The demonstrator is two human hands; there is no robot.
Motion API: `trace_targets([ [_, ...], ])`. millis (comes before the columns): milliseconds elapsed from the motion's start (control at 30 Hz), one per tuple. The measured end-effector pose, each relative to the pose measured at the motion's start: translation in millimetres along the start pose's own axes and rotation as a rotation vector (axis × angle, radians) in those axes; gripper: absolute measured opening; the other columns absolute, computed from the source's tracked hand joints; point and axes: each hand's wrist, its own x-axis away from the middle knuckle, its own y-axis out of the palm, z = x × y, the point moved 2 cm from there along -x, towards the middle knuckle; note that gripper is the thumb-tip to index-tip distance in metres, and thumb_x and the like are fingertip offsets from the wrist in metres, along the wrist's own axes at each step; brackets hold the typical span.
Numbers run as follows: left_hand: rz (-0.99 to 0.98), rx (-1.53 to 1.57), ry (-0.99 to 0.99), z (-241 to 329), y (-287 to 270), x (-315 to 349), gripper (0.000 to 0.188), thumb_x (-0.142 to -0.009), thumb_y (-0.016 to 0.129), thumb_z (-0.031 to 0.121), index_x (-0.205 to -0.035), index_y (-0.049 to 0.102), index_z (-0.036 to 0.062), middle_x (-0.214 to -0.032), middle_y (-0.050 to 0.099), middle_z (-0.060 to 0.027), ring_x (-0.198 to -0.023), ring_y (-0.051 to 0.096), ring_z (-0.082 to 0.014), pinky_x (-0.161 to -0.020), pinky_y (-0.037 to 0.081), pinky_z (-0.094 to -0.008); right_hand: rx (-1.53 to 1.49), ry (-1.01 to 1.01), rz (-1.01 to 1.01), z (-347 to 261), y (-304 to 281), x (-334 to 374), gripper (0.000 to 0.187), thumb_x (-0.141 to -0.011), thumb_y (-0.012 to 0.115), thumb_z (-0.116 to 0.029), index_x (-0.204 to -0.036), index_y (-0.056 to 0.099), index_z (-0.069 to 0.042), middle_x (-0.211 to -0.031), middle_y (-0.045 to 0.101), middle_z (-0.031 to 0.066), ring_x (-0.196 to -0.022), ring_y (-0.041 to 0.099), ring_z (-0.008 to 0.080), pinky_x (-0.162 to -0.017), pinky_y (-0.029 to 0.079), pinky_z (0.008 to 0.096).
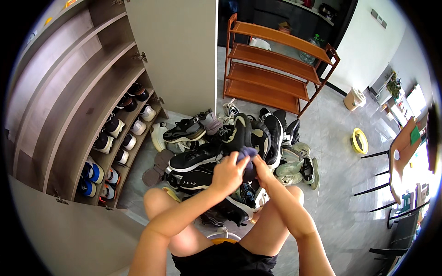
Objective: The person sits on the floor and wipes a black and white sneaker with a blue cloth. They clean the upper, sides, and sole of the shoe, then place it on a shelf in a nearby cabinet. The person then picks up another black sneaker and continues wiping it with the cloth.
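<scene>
Both my hands are closed and close together over a heap of shoes. My left hand [228, 174] grips a bunched purple-blue cloth [247, 152], with its fingertips pressed into it. Across from it, my right hand [263, 171] holds the side of a black shoe [250, 173], its fingers partly hidden behind the cloth. The cloth lies against this shoe and covers part of it. Just beyond stands another dark shoe [241, 131]. Black sneakers with white soles [195, 158] lie left of my hands, and pale green-grey shoes [290, 162] to the right.
At the left, an open shoe cabinet [99, 99] holds several pairs on its lower shelves. A brown wooden rack [271, 69] stands beyond the heap. Farther right are a yellow basin [359, 140], a waste bin [354, 99] and a chair [397, 158]. My knees flank the heap.
</scene>
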Motion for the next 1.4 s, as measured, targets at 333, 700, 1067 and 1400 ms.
trace_targets([
  [333,-0.047,-0.086,0.017,3.3,-6.6,2.2,0.042,-0.072,0.067,0.006,-0.114,0.066,0.0121,-0.096,0.056,-0.0123,-0.079,0.063,-0.0306,-0.061,0.053,-0.0393,-0.092,-0.072,0.040,5.6,4.6,-12.5,0.071,-0.094,0.054,-0.045,-0.148,0.033,-0.004,-0.141,0.048,0.0157,-0.126,0.049,0.0259,-0.107,0.035,0.0343],
  [700,0.339,-0.050,0.032,-28.8,-26.6,-20.5,0.046,-0.074,0.067,0.007,-0.118,0.065,0.0182,-0.106,0.058,-0.0105,-0.082,0.061,-0.0287,-0.064,0.053,-0.0372,-0.494,-0.031,-0.210,-13.2,28.5,-5.3,0.044,-0.097,0.050,-0.049,-0.127,0.051,-0.017,-0.117,0.064,0.0030,-0.102,0.065,0.0193,-0.084,0.055,0.0405],
  [1067,0.204,0.108,0.215,12.1,-14.6,1.8,0.043,-0.074,0.068,0.007,-0.115,0.068,0.0200,-0.102,0.058,-0.0098,-0.080,0.063,-0.0246,-0.063,0.053,-0.0327,-0.748,0.048,-0.442,-8.3,7.6,-21.8,0.063,-0.089,0.049,-0.067,-0.101,0.064,-0.007,-0.096,0.067,0.0095,-0.089,0.063,0.0257,-0.086,0.050,0.0405],
  [1400,0.205,0.830,-0.191,-63.2,-30.5,-30.7,0.053,-0.082,0.065,0.004,-0.132,0.051,0.0045,-0.124,0.059,-0.0168,-0.112,0.061,-0.0309,-0.098,0.044,-0.0336,-0.650,0.080,-0.385,-28.8,42.2,11.8,0.055,-0.099,0.037,-0.053,-0.135,0.051,-0.014,-0.130,0.059,0.0052,-0.117,0.057,0.0248,-0.100,0.044,0.0444],
])
